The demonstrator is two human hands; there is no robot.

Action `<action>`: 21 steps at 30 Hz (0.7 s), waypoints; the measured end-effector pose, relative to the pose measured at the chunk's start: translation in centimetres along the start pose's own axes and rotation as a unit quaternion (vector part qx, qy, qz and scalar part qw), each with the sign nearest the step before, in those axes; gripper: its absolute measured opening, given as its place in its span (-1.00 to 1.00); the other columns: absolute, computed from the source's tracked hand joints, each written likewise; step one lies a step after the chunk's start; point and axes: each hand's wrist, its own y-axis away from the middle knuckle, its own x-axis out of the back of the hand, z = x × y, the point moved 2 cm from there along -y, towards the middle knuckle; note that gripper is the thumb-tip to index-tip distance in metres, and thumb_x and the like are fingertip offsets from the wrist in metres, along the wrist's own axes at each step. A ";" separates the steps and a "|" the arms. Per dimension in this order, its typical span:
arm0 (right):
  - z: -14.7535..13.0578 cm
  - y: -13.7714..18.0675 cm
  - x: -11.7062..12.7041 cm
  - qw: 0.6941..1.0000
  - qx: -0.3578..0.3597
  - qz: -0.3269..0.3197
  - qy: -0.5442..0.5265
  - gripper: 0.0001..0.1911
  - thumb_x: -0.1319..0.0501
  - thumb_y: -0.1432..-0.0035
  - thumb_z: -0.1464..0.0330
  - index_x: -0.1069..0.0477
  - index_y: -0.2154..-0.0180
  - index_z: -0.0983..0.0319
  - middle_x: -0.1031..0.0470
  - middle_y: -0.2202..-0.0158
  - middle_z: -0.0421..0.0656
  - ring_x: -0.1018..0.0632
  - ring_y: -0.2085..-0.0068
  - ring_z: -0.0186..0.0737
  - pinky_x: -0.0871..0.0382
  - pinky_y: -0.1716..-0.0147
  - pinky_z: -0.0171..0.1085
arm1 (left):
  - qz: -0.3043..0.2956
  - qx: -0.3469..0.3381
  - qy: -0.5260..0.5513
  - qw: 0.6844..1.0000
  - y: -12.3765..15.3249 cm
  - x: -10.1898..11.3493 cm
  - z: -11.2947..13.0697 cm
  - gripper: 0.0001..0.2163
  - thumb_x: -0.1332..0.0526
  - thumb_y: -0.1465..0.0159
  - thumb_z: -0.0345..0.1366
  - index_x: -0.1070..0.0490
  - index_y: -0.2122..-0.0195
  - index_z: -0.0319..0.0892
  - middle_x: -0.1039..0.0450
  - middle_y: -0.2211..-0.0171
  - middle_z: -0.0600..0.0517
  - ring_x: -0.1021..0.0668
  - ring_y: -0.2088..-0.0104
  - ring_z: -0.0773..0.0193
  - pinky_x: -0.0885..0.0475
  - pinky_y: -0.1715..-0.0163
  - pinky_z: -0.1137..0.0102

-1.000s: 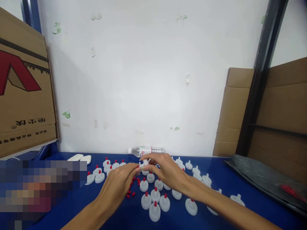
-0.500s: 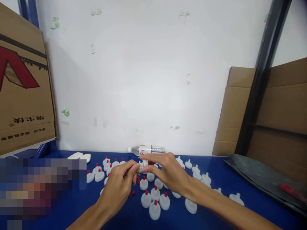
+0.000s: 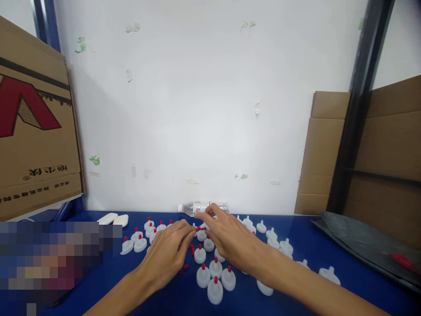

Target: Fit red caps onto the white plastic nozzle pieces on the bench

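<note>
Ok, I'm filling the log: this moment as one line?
left hand: near red-tipped white piece; right hand: beside same piece; grip: unclear, both; bottle: on its side

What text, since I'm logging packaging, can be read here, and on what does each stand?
"绝尘侠®": upside down, as best I can read it, on the cardboard box at left.
Smaller line below it, also upside down: too small to read surely.
Label on the plastic bottle: red characters, too small to read.
</note>
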 end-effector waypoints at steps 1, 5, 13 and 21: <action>0.3 0.0 -0.2 0.999 -0.014 -0.017 0.031 -0.58 -0.09 -0.27 0.61 -0.35 -0.10 0.17 -0.42 -0.06 -0.03 -0.58 0.22 -0.18 -0.39 0.36 -0.27 | -0.012 -0.008 -0.022 1.000 0.0 -0.4 -0.3 -0.69 0.05 -0.49 -0.27 -0.50 0.08 -0.08 -0.51 0.18 0.00 -0.52 0.18 0.15 -0.38 0.20 0.29; 2.8 -0.6 -1.1 0.994 -0.059 -0.048 0.077 -0.70 -0.07 -0.27 0.60 -0.43 0.08 0.18 -0.50 0.06 -0.09 -0.57 0.30 -0.19 -0.28 0.43 -0.28 | -0.063 -0.038 -0.091 0.993 0.1 -2.0 -1.6 -0.67 0.03 -0.43 -0.43 -0.54 0.08 -0.10 -0.49 0.10 -0.08 -0.46 0.08 0.07 -0.42 0.17 0.26; 7.1 -0.8 -2.7 0.987 -0.111 -0.081 0.082 -0.75 -0.23 -0.28 0.42 -0.40 0.00 0.23 -0.61 0.25 -0.07 -0.61 0.21 -0.02 -0.27 0.36 -0.24 | -0.084 -0.052 -0.073 0.992 0.0 -2.2 -2.7 -0.72 -0.05 -0.46 -0.38 -0.59 0.15 -0.09 -0.50 0.15 -0.04 -0.45 0.10 0.11 -0.40 0.13 0.26; 7.1 -0.6 -2.9 0.989 -0.096 -0.101 0.055 -0.91 -0.34 -0.23 0.32 -0.51 0.21 0.18 -0.61 0.15 -0.12 -0.60 0.15 -0.12 -0.31 0.30 -0.29 | -0.094 -0.042 -0.087 0.991 -0.2 -2.9 -3.0 -0.76 -0.13 -0.41 -0.41 -0.61 0.22 -0.09 -0.52 0.24 -0.02 -0.45 0.15 0.10 -0.35 0.23 0.29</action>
